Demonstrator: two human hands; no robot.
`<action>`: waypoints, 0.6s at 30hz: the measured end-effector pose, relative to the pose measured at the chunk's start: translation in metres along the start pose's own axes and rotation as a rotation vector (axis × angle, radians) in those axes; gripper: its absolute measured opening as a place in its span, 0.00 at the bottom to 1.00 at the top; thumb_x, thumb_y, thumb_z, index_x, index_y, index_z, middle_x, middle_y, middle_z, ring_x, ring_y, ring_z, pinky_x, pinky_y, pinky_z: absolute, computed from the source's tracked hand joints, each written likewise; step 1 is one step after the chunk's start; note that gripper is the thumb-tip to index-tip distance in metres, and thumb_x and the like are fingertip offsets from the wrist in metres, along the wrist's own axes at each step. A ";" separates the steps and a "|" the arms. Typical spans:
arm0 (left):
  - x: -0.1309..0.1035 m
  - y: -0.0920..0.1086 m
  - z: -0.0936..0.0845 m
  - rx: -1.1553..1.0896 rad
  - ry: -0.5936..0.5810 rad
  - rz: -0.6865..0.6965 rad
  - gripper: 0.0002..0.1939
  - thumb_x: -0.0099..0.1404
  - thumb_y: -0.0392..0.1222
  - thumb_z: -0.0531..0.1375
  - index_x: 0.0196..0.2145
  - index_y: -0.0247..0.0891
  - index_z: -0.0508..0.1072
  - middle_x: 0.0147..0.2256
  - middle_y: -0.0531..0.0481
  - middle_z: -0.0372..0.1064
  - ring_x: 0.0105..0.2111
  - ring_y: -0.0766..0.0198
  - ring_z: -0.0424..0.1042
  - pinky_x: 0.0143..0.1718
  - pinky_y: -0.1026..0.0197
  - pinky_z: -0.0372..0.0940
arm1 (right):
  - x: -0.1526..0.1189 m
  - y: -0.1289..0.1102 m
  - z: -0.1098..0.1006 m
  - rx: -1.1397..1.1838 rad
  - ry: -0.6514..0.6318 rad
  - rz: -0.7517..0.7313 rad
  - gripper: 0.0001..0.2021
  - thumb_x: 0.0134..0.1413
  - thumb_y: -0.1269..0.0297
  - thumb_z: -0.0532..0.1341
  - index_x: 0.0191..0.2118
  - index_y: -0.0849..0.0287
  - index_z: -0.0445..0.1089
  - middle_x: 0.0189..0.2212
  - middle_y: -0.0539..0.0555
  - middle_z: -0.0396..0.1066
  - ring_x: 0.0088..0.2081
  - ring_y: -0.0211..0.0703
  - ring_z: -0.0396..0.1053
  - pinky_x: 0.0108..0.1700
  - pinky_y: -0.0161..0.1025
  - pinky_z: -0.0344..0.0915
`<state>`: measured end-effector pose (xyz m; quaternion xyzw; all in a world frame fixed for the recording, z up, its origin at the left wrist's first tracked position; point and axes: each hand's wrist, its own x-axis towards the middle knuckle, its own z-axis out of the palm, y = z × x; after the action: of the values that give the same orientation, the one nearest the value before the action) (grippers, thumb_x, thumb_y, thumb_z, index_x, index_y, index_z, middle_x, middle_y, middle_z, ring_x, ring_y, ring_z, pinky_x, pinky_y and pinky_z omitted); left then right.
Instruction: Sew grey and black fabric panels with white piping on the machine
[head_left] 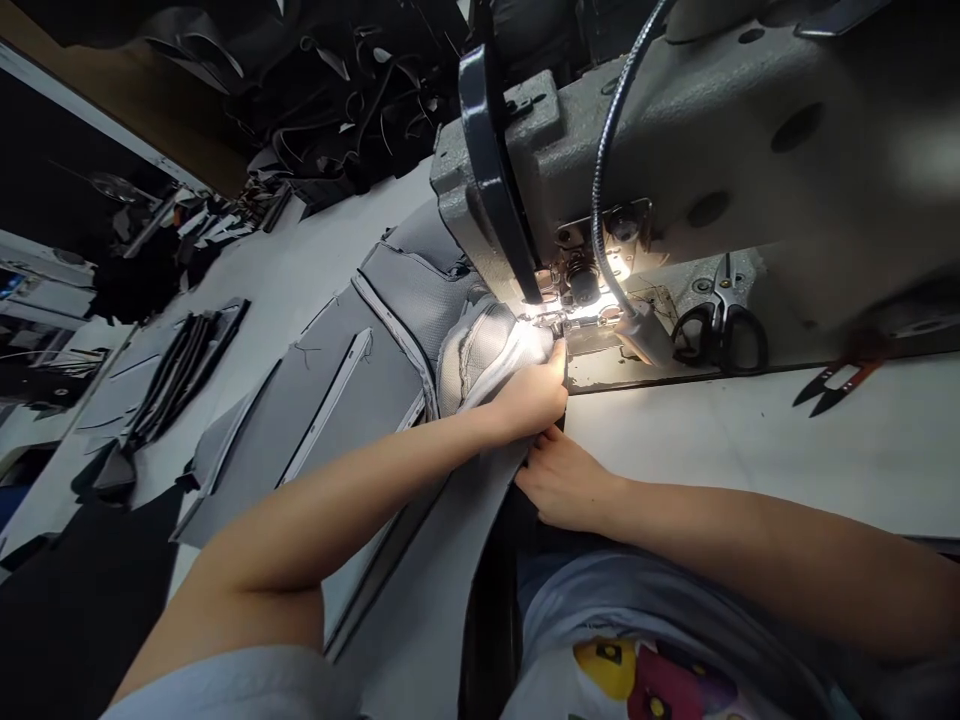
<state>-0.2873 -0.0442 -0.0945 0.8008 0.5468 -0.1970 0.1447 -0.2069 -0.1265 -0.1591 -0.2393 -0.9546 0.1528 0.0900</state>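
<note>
A large grey fabric piece (397, 380) with sewn seams and pale strips lies bunched across the table, its edge running up to the lit needle area of the sewing machine (517, 160). My left hand (531, 398) grips the fabric edge close to the presser foot, its index finger stretched toward the foot. Just below it, my right hand (566, 480) pinches the same edge, where a dark layer hangs down over my lap. The fingertips of both hands are partly hidden by the cloth.
Black-handled scissors (724, 320) rest on the machine bed, with red-handled thread snips (838, 385) to their right. A flexible lamp (641, 335) hangs beside the needle. Stacked dark panels (187, 375) lie at the left, and heaped black fabric (337, 100) stands behind.
</note>
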 end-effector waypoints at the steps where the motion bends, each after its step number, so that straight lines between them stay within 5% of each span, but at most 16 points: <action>1: -0.001 0.002 0.002 0.007 -0.015 -0.013 0.37 0.62 0.30 0.47 0.68 0.20 0.45 0.36 0.37 0.76 0.35 0.54 0.76 0.35 0.60 0.68 | 0.000 0.000 0.001 0.001 -0.009 0.002 0.16 0.53 0.65 0.61 0.46 0.66 0.73 0.39 0.64 0.75 0.48 0.57 0.68 0.58 0.55 0.56; 6: -0.021 0.004 0.005 0.174 -0.140 -0.098 0.44 0.62 0.29 0.51 0.70 0.28 0.32 0.37 0.38 0.76 0.39 0.48 0.77 0.39 0.53 0.69 | -0.004 -0.004 0.002 0.016 0.019 -0.074 0.23 0.51 0.58 0.65 0.51 0.65 0.70 0.44 0.65 0.73 0.51 0.56 0.67 0.58 0.52 0.57; 10: -0.038 -0.001 -0.006 0.106 -0.303 -0.055 0.43 0.63 0.31 0.50 0.70 0.29 0.31 0.38 0.38 0.77 0.38 0.50 0.77 0.36 0.57 0.68 | -0.004 -0.010 0.003 0.010 0.034 -0.148 0.15 0.58 0.64 0.60 0.49 0.64 0.72 0.43 0.63 0.74 0.50 0.54 0.67 0.59 0.51 0.56; 15: -0.023 0.004 -0.019 -0.040 -0.282 -0.059 0.40 0.61 0.30 0.49 0.69 0.24 0.39 0.38 0.39 0.77 0.35 0.55 0.76 0.32 0.62 0.65 | -0.001 -0.015 0.008 0.005 0.037 -0.139 0.12 0.60 0.71 0.56 0.43 0.63 0.76 0.37 0.60 0.76 0.46 0.54 0.68 0.56 0.51 0.59; 18: -0.009 0.005 -0.014 -0.087 -0.146 -0.015 0.40 0.59 0.29 0.50 0.68 0.20 0.43 0.36 0.38 0.76 0.35 0.53 0.76 0.36 0.60 0.67 | -0.003 -0.015 0.012 -0.010 0.088 -0.133 0.11 0.60 0.72 0.56 0.42 0.64 0.76 0.37 0.60 0.76 0.45 0.54 0.69 0.57 0.53 0.58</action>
<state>-0.2831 -0.0471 -0.0776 0.7730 0.5490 -0.2321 0.2173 -0.2141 -0.1436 -0.1652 -0.1822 -0.9643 0.1312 0.1404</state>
